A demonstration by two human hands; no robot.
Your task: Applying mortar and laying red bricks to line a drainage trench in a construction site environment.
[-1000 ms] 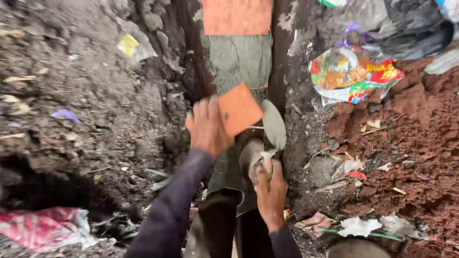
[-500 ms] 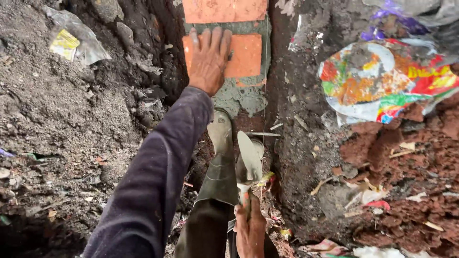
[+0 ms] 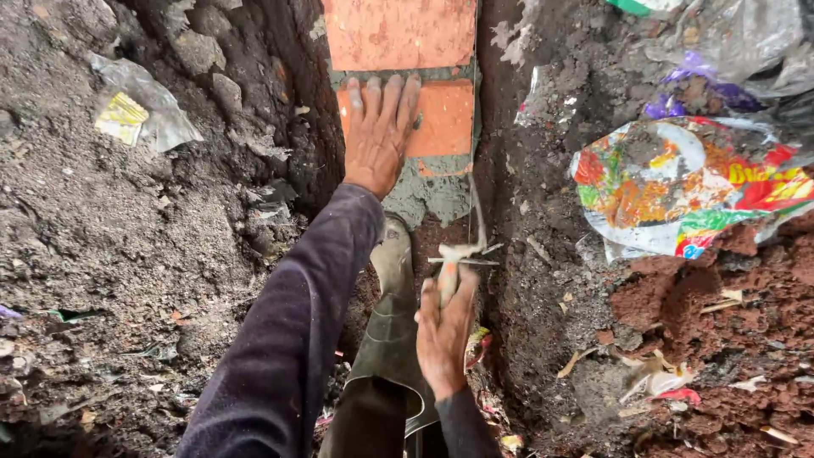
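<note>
My left hand (image 3: 377, 136) lies flat, fingers spread, on an orange brick (image 3: 441, 119) bedded in grey mortar (image 3: 428, 191) at the bottom of a narrow trench. A second orange brick (image 3: 398, 32) lies just beyond it. My right hand (image 3: 443, 335) grips the handle of a mortar-smeared trowel (image 3: 462, 246), held edge-on near the trench's right wall, below the brick. A rubber boot (image 3: 392, 288) stands in the trench between my arms.
Dark earth walls (image 3: 288, 127) close in on both sides of the trench. Grey soil with a clear plastic bag (image 3: 136, 106) lies on the left. A colourful crumpled wrapper (image 3: 687, 187) and red-brown soil (image 3: 729, 339) with litter lie on the right.
My left hand carried the brick forward and set it down on the mortar, where it now presses flat. My right hand turned the trowel edge-on.
</note>
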